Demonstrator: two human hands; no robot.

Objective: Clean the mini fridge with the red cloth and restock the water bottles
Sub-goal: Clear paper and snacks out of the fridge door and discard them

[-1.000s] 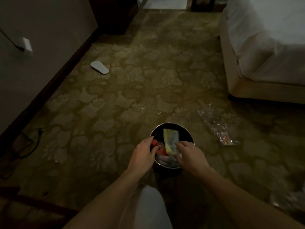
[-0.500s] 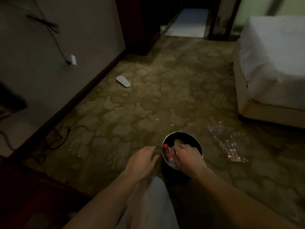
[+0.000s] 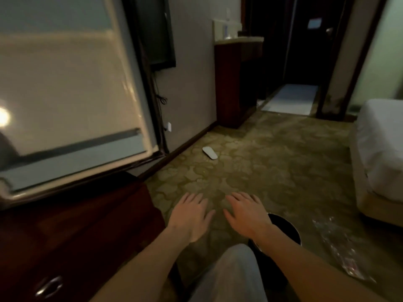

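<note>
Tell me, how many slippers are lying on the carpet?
1. A white slipper lies on the carpet near the wall's baseboard, beyond both open hands. A second could be hidden out of view.

A white slipper [image 3: 209, 152] lies on the patterned carpet [image 3: 272, 171] at about 12 o'clock, near the dark baseboard. A crumpled clear plastic wrapper [image 3: 340, 247] lies on the carpet at 4 o'clock, just beside a round dark bin [image 3: 285, 231]. A white-sheeted bed [image 3: 381, 149] stands at 3 o'clock, and a dark wooden cabinet [image 3: 235, 83] at 1 o'clock.
</note>
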